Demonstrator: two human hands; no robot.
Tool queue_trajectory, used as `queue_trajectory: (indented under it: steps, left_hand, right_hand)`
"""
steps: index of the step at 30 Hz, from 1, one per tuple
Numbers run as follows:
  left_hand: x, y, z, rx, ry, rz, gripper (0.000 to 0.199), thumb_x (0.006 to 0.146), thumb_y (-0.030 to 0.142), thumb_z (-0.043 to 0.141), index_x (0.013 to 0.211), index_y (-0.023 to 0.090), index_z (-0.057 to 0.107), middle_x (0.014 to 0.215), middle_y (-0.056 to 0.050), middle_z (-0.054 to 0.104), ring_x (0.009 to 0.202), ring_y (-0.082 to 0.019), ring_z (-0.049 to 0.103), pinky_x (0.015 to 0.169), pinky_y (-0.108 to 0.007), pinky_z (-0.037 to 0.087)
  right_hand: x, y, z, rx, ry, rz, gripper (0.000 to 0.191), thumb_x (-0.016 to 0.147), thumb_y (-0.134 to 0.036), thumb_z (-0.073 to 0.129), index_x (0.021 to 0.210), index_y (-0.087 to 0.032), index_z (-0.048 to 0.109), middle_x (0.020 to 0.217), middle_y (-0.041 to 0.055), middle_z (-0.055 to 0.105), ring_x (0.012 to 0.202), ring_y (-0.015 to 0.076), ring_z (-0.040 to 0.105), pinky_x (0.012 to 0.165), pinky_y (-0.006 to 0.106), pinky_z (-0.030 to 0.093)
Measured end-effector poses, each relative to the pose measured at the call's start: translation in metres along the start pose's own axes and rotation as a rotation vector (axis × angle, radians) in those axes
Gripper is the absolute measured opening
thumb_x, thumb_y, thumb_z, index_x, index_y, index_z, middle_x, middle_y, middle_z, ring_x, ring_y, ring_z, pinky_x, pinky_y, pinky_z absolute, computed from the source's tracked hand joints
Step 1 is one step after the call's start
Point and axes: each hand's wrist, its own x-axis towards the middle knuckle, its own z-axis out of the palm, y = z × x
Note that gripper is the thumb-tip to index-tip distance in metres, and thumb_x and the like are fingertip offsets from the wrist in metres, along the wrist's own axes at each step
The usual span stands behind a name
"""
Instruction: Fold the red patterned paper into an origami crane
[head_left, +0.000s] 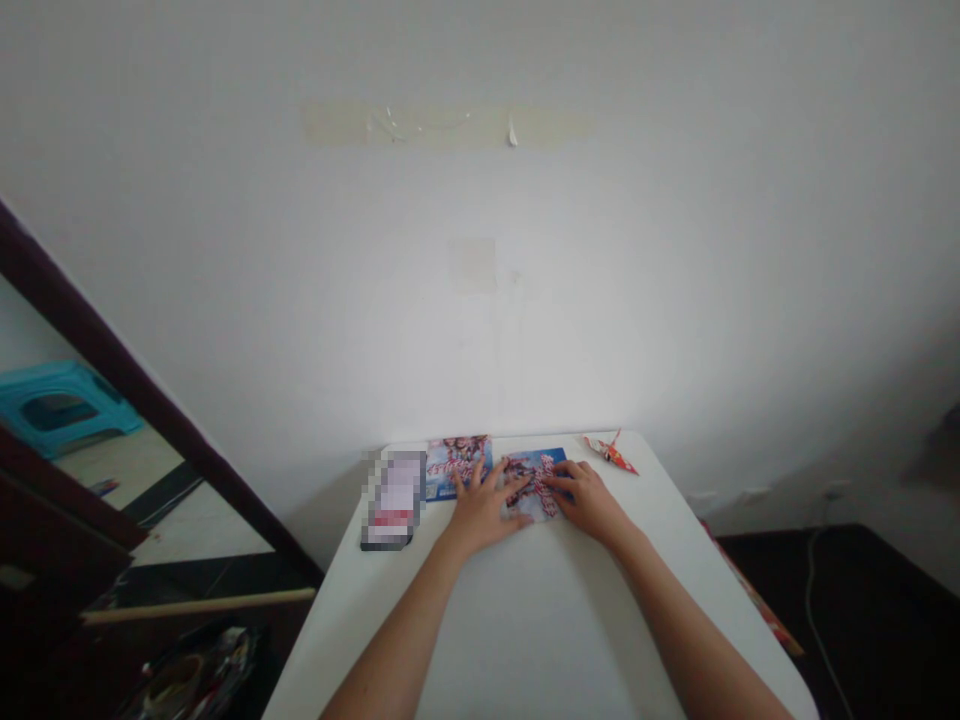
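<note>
On the white table, a sheet of blue, red and white printed paper (536, 470) lies under both hands. My left hand (480, 505) is spread out, its fingers reaching over the left part of this sheet and towards a second, similar printed sheet (441, 470) beside it. Bent fingers of my right hand (589, 500) are drawn together at the right edge of the nearer sheet, tips resting on it. Part of the sheet is hidden under the fingers. To the right lies a small folded red and white paper figure (613, 454), apart from the hands.
A phone (395, 500), blurred out, lies at the left edge of the white table (532, 620). Behind stands a bare wall (637, 250) with tape marks. A dark-framed mirror (172, 430) leans at left, showing a blue stool (67, 405). A cable (811, 590) hangs at right.
</note>
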Motion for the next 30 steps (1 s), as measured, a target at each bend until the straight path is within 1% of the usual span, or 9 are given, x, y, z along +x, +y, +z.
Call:
queue_trajectory:
  steps: [4,6,14,18,21,23,25,28,30]
  left_hand:
    - [0.000,-0.001,-0.004,-0.032,-0.043,0.029,0.082,0.071,0.078,0.065,0.146,0.056,0.040,0.168,0.002,0.023,0.152,-0.048,0.009,0.111,-0.082,0.000]
    - [0.000,-0.001,-0.005,-0.043,-0.039,0.039,0.081,0.070,0.077,0.068,0.144,0.056,0.043,0.168,0.002,0.024,0.152,-0.048,0.009,0.111,-0.082,0.001]
    - [-0.002,-0.001,-0.006,-0.069,0.025,0.053,0.063,0.077,0.071,0.066,0.136,0.052,0.056,0.164,0.000,0.034,0.152,-0.046,0.017,0.112,-0.080,0.002]
    - [-0.002,0.001,-0.008,-0.091,0.027,0.044,0.058,0.080,0.071,0.062,0.134,0.050,0.060,0.164,-0.001,0.035,0.152,-0.046,0.016,0.113,-0.079,0.001]
    - [-0.002,0.001,-0.009,-0.100,0.019,0.036,0.055,0.082,0.072,0.059,0.133,0.049,0.061,0.164,-0.001,0.034,0.152,-0.046,0.016,0.113,-0.079,0.001]
    - [-0.002,0.001,-0.009,-0.099,0.021,0.029,0.054,0.083,0.072,0.057,0.132,0.050,0.062,0.164,0.000,0.035,0.152,-0.045,0.017,0.113,-0.079,0.002]
    - [-0.002,0.000,-0.008,-0.099,0.022,0.024,0.053,0.083,0.072,0.057,0.131,0.051,0.062,0.164,0.002,0.034,0.152,-0.045,0.016,0.113,-0.079,0.001]
    - [-0.001,-0.001,-0.005,-0.107,0.028,0.017,0.050,0.085,0.072,0.055,0.130,0.052,0.062,0.163,0.003,0.035,0.153,-0.045,0.014,0.113,-0.079,0.000]
    - [-0.001,-0.002,-0.005,-0.119,0.032,0.017,0.047,0.087,0.071,0.053,0.129,0.052,0.063,0.163,0.004,0.035,0.153,-0.044,0.014,0.113,-0.079,0.000]
  right_hand:
    - [0.001,0.004,0.000,0.043,-0.013,0.004,0.033,0.088,-0.023,0.063,0.119,-0.032,0.073,0.125,0.0067,0.066,0.115,0.0239,0.057,0.104,0.040,0.045]
    - [0.002,0.007,0.000,0.059,-0.008,0.004,0.033,0.086,-0.023,0.064,0.116,-0.030,0.074,0.124,0.0067,0.066,0.116,0.0242,0.057,0.104,0.041,0.046]
    - [0.003,0.015,0.001,0.152,0.004,-0.036,0.029,0.082,-0.022,0.067,0.109,-0.027,0.076,0.129,0.0077,0.068,0.123,0.0259,0.059,0.108,0.045,0.044]
    - [0.004,0.017,-0.007,0.221,-0.011,-0.022,0.025,0.083,-0.023,0.064,0.105,-0.025,0.078,0.125,0.0081,0.070,0.117,0.0245,0.064,0.107,0.042,0.046]
    - [0.004,0.015,-0.017,0.283,-0.038,-0.019,0.023,0.088,-0.032,0.064,0.102,-0.024,0.079,0.120,0.0085,0.073,0.115,0.0245,0.065,0.106,0.041,0.047]
    - [0.003,0.014,-0.022,0.293,-0.057,-0.008,0.026,0.083,-0.038,0.072,0.104,-0.025,0.079,0.125,0.0092,0.070,0.119,0.0263,0.063,0.108,0.043,0.045]
    - [0.001,0.013,-0.026,0.283,-0.088,-0.009,0.034,0.073,-0.041,0.082,0.104,-0.028,0.079,0.130,0.0093,0.068,0.122,0.0288,0.061,0.109,0.046,0.044]
    - [-0.002,0.013,-0.027,0.270,-0.129,-0.011,0.043,0.064,-0.038,0.088,0.105,-0.030,0.079,0.134,0.0087,0.065,0.126,0.0311,0.057,0.112,0.048,0.041]
    - [-0.003,0.014,-0.027,0.273,-0.139,-0.014,0.040,0.065,-0.035,0.087,0.104,-0.030,0.079,0.135,0.0083,0.064,0.127,0.0309,0.056,0.112,0.048,0.041]
